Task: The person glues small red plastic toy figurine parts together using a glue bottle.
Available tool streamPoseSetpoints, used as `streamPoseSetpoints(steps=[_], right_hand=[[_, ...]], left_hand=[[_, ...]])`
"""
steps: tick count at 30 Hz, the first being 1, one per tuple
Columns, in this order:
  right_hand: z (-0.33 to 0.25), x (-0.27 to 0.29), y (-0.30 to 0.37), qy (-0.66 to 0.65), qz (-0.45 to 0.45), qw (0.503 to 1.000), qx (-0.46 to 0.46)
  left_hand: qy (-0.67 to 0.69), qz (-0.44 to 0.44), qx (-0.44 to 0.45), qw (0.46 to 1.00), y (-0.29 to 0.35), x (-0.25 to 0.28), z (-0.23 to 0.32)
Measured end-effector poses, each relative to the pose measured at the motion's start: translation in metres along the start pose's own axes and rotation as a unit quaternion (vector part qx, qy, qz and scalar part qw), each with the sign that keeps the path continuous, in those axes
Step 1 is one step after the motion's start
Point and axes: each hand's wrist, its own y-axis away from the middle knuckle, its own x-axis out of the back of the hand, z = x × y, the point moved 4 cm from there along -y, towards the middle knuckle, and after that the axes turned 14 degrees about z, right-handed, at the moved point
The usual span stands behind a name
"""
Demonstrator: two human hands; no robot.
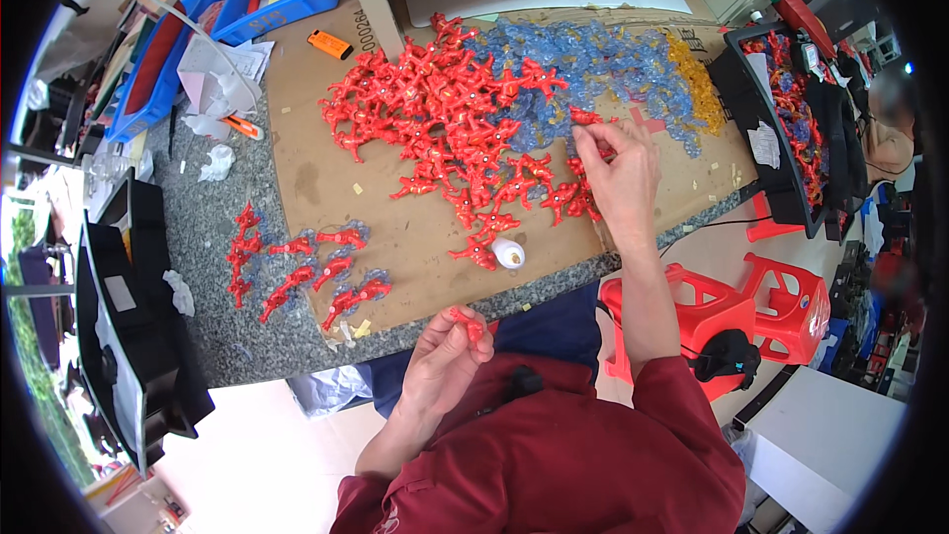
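My left hand (442, 364) is closed round a small red plastic figure (469, 324) just off the table's near edge. Over the right part of a big heap of red figures (435, 119), my right hand (628, 178) has its thumb and fingers curled together. Red pieces lie right by those fingertips, and what the fingers hold, if anything, is hidden. Clear blue pieces (583, 59) spread behind and beside the red heap, with yellow ones (695, 89) at the far right. Several red figures joined with clear blue parts (336, 272) lie in short rows at the left.
A small white bottle (509, 254) stands by the near edge. Cardboard (326, 158) covers much of the granite table (222, 336). An orange box cutter (330, 44) lies at the back left, near blue trays (282, 10). A black bin (774, 129) with red pieces adjoins the right end, above red stools (692, 311).
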Motion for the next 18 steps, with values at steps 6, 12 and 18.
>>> streamPoseSetpoints(steps=[6,12,18], right_hand=[[0.006,-0.008,-0.014,-0.006,-0.057,0.998,-0.007],[0.003,0.035,0.016,-0.193,-0.083,0.973,-0.098],[-0.031,0.060,0.097,-0.413,-0.347,0.803,-0.254]], left_hand=[[-0.017,-0.004,-0.001,1.000,0.000,-0.005,-0.001],[-0.033,-0.036,-0.039,0.998,0.003,-0.004,0.002],[-0.058,-0.093,-0.055,0.992,0.002,-0.020,0.000]])
